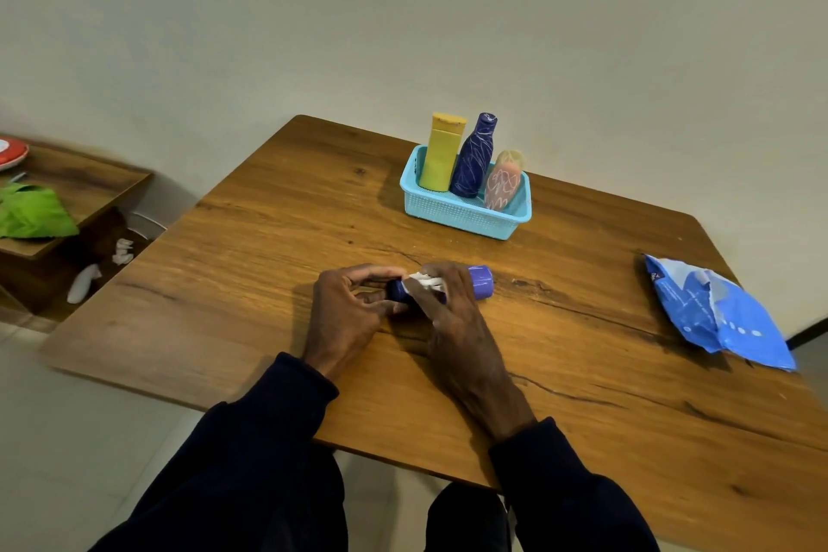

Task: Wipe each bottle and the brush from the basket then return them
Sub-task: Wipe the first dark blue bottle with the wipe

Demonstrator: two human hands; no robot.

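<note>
A purple bottle lies on its side on the wooden table. My left hand grips its left end. My right hand holds a white wipe wrapped over the bottle's middle, hiding most of it. Behind stands a light blue basket with a yellow bottle, a dark blue patterned bottle and a pink patterned bottle upright in it. No brush is visible.
A blue wipes packet lies near the table's right edge. To the left is a low wooden shelf with a green cloth. White crumpled wipes lie on the floor beside it. The wall stands close behind the table.
</note>
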